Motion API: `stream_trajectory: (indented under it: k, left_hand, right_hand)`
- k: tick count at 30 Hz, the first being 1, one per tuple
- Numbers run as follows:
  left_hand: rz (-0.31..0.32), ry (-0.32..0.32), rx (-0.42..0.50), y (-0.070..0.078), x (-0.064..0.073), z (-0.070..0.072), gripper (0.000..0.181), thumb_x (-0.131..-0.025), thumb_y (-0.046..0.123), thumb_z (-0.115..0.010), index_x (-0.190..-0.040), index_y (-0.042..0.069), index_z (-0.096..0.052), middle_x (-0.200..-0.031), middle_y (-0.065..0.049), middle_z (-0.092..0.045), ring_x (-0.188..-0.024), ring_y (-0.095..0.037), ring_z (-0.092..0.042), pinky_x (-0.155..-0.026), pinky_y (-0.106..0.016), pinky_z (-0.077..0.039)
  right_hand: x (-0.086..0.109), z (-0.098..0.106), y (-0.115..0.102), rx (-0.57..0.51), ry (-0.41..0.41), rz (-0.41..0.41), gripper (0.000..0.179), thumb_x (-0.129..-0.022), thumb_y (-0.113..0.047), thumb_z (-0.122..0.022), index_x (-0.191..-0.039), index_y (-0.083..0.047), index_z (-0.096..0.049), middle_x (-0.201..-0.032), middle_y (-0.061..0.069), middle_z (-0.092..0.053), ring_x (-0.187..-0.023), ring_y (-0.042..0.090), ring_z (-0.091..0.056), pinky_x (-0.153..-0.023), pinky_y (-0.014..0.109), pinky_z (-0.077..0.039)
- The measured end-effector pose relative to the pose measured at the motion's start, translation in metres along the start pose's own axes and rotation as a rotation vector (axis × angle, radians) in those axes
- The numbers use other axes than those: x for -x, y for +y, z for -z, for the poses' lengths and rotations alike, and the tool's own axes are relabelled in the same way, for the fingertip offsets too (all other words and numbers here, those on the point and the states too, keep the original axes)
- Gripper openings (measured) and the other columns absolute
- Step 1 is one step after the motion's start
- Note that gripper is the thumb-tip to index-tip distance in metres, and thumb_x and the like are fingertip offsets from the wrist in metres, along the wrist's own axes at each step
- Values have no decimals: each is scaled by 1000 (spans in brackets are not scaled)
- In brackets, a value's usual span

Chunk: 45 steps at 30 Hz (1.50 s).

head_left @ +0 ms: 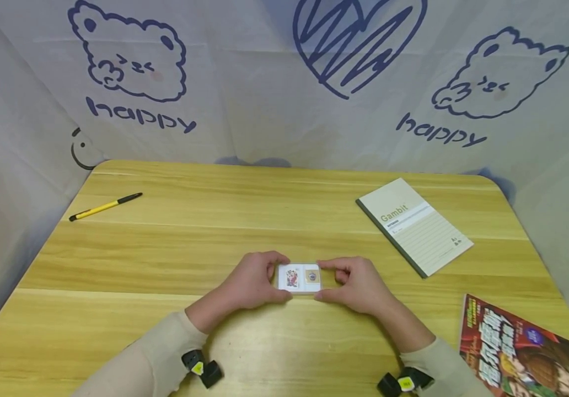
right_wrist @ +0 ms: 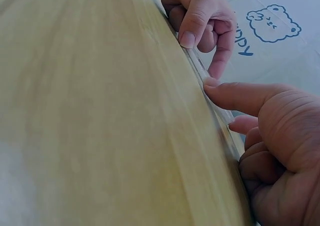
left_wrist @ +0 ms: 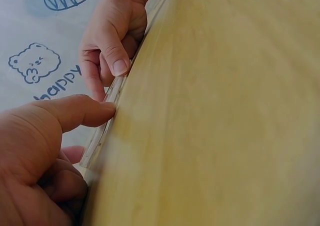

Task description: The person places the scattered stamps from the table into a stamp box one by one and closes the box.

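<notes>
A small flat clear case (head_left: pixel 299 286) with a white inside shows two small pictures side by side, a colourful one on the left and a tan square on the right. My left hand (head_left: pixel 252 281) pinches its left end between thumb and forefinger. At the opposite end, my right hand (head_left: pixel 359 284) pinches it the same way, thumb on the near edge. Seen edge-on in the left wrist view, the thin case (left_wrist: pixel 96 143) lies low, close over the tabletop. The other fingers of both hands are curled in.
A yellow and black pen (head_left: pixel 106 207) lies at the back left of the wooden table (head_left: pixel 165 248). To the right are a notebook (head_left: pixel 413 226) and, nearer, a colourful magazine (head_left: pixel 527 353). White cloth (head_left: pixel 245 110) with drawings hangs behind the table.
</notes>
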State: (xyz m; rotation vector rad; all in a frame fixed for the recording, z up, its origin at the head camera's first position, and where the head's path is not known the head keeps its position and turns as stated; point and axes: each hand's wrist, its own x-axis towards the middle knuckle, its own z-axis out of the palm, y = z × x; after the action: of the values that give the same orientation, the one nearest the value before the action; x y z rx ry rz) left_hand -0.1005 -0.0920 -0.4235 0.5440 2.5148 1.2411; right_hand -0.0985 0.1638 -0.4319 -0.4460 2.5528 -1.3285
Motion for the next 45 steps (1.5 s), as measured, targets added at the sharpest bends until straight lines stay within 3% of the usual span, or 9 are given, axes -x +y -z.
stream_trajectory:
  k: [14,22,31,45]
  left_hand:
    - [21,-36,49,3,-4,1,62,-69,13,-92,-123,-4,-66,-60,1,-45,-51,-10,-38,-47,-23,-30]
    - [40,4,29,-1,-1,0,61,-70,15,-92,-124,1,-67,-62,0,-45,-52,-11,-38,-48,-24,-30]
    - [96,86,10,-4,6,2,67,-67,19,-95,-125,2,-65,-65,0,-48,-54,-11,-41,-48,-25,-33]
    - [96,61,15,-6,8,4,70,-68,19,-94,-128,1,-63,-65,-1,-49,-55,-11,-42,-48,-25,-34]
  right_hand:
    - [1,2,-5,48,8,-79,53,-66,-27,-95,-114,-17,-74,-59,-4,-41,-53,11,-36,-54,28,-33]
    - [-1,-2,-5,84,20,-77,53,-67,-29,-94,-115,-20,-72,-61,-4,-43,-54,11,-38,-55,29,-34]
    - [-5,-9,-3,43,31,-50,54,-67,-27,-94,-116,-19,-73,-58,-6,-38,-52,9,-33,-54,28,-32]
    - [-4,-9,-6,41,7,-80,59,-68,-25,-94,-121,-17,-70,-58,-6,-39,-52,10,-33,-55,28,-34]
